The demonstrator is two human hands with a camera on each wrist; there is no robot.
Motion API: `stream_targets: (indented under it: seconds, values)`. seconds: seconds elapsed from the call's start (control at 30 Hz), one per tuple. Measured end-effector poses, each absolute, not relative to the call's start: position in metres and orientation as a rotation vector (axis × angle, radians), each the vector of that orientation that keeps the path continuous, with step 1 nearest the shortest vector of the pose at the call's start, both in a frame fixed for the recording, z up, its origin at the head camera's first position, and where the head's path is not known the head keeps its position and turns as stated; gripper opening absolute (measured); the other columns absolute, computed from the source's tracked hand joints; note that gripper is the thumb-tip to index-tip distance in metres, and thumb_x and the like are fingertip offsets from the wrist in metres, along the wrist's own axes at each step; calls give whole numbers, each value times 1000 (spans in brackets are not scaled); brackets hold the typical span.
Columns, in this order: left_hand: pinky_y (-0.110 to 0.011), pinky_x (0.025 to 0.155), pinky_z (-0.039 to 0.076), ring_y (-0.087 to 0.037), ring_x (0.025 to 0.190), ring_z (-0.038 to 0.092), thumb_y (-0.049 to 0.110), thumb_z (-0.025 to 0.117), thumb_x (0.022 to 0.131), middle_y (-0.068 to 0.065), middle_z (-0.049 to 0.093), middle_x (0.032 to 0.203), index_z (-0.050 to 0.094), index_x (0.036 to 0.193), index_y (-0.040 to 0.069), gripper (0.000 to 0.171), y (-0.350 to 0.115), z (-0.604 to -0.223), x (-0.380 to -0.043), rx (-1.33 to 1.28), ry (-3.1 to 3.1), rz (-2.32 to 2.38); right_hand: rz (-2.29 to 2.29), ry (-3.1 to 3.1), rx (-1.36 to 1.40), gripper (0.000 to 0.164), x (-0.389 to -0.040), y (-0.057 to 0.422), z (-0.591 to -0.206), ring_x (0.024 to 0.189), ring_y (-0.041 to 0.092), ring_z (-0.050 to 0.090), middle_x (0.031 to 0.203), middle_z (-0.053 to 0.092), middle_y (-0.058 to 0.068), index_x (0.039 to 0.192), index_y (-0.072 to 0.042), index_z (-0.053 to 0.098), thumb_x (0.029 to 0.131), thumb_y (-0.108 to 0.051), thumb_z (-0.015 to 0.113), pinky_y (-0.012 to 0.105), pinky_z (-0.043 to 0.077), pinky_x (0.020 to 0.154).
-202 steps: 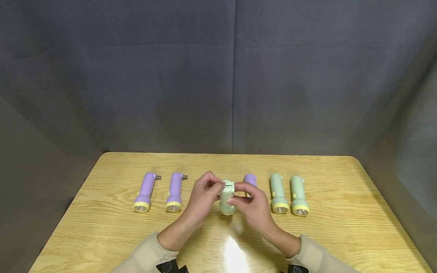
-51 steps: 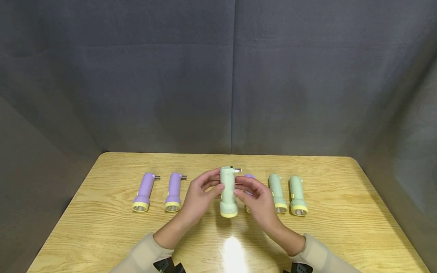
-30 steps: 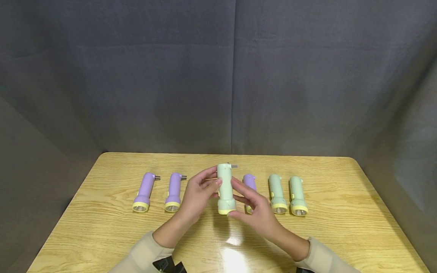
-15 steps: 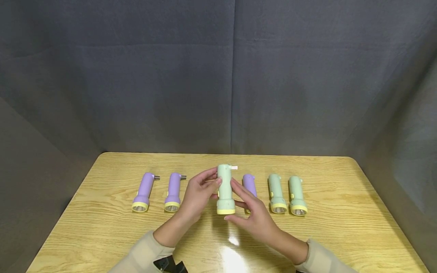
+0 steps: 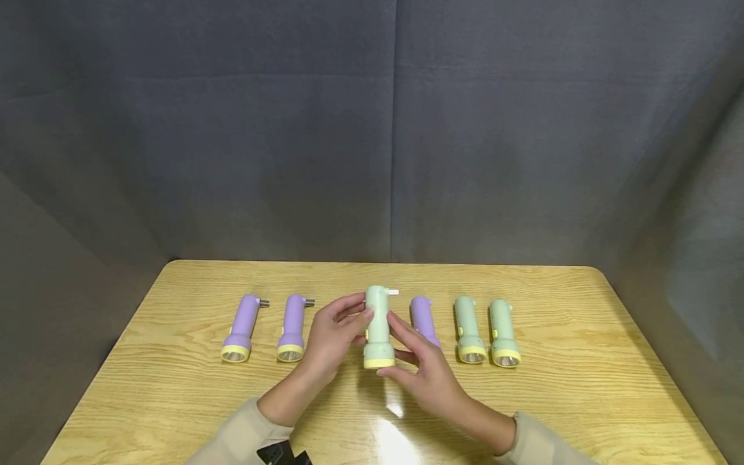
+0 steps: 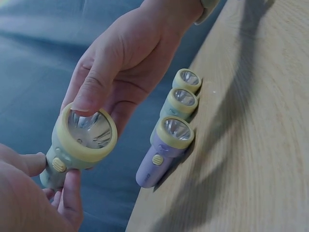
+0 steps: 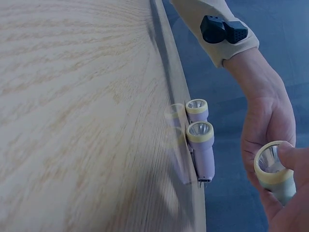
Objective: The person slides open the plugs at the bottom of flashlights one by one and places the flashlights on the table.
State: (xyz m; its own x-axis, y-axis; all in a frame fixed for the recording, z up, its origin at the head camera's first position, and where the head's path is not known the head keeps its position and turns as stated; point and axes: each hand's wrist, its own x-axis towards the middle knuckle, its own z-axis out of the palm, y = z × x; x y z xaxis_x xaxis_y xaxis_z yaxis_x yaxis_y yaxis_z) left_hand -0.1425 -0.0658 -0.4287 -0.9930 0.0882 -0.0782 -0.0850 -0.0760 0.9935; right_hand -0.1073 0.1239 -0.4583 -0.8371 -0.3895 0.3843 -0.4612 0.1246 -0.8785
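Green flashlight (image 5: 378,326) between both hands' grip

Three purple torches (image 5: 290,329) — three green (image 5: 469,330)

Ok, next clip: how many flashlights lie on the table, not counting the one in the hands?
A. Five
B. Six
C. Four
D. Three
A: in the head view two purple flashlights lie left of the hands, and one purple flashlight plus two green flashlights lie to the right, while both hands hold a sixth, the green flashlight.
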Motion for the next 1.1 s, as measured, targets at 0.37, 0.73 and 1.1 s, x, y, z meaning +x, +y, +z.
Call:
stream_targets:
  seconds: [0.37, 0.73, 1.1]
  values:
    - [-35, 87, 58, -25, 116, 64, 4, 64, 100, -19, 63, 135, 58, 139, -3, 41, -72, -439, -138, 42, 2085, 2235, 1965, -2318, 813, 81, -112, 115, -461, 140, 38, 43, 161, 33, 20, 156, 2, 34, 87, 2, 76, 37, 52, 101]
    - [-24, 89, 55, -30, 126, 58, 2, 57, 103, -19, 57, 143, 52, 146, -2, 43, -81, -452, -139, 11, 2130, 2234, 2117, -2339, 810, 77, -125, 99, -465, 144, 35, 40, 161, 34, 15, 158, -1, 33, 91, 4, 71, 35, 48, 105]
    - [-33, 102, 50, -31, 129, 53, 6, 52, 106, -19, 51, 147, 46, 149, -3, 44, -86, -461, -146, -81, 2160, 2213, 2145, -2384, 784, 78, -135, 86, -472, 145, 34, 37, 163, 29, 18, 157, 3, 29, 92, 2, 71, 32, 45, 107]
